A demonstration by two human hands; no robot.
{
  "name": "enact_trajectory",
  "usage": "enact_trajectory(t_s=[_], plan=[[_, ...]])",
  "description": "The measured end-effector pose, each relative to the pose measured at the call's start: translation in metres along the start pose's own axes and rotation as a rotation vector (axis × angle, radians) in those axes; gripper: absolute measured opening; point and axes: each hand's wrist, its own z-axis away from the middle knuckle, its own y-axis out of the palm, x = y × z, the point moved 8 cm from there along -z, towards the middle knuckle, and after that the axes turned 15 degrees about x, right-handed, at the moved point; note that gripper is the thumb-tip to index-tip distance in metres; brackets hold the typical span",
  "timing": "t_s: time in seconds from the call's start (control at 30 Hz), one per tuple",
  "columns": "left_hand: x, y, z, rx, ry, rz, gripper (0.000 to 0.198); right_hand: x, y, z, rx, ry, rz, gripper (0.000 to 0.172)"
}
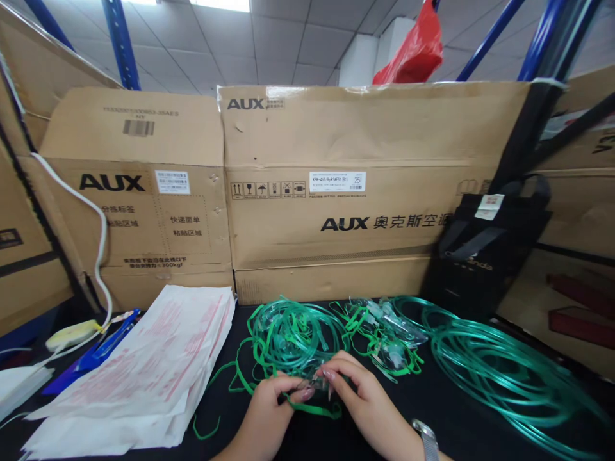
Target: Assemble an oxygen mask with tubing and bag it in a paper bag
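My left hand (pixel 281 400) and my right hand (pixel 358 387) meet at the front middle of the table, both with fingers pinched. Between the fingertips is a clear plastic mask (pixel 319 381), mostly covered by the fingers. Its green elastic strap (pixel 319 410) hangs just below them. Right behind the hands lies a heap of coiled green tubing (pixel 293 333) tangled with green straps. To the right of that heap are more clear masks (pixel 394 356) with green straps.
Large loops of green tubing (pixel 500 365) spread over the right side of the black table. A stack of white printed paper bags (pixel 158 358) lies at left, beside a blue packet (pixel 110 342) and a white cable (pixel 102 243). Cardboard boxes (pixel 375 141) and a black bag (pixel 485 256) stand behind.
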Motion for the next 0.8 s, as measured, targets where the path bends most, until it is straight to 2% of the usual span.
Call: enact_trajectory(t_s=[0.33,0.53,0.8], plan=[[0.010,0.004,-0.002,0.062,-0.019,0.010,0.023,0.000,0.007,0.002,0.024,-0.023,-0.002,0.032],[0.004,0.007,0.000,0.078,-0.016,-0.085,0.024,-0.004,0.005,0.000,0.038,-0.016,-0.027,0.031],[-0.003,0.012,0.000,0.100,0.047,-0.036,0.031,-0.015,0.002,-0.005,0.033,0.044,-0.139,0.034]])
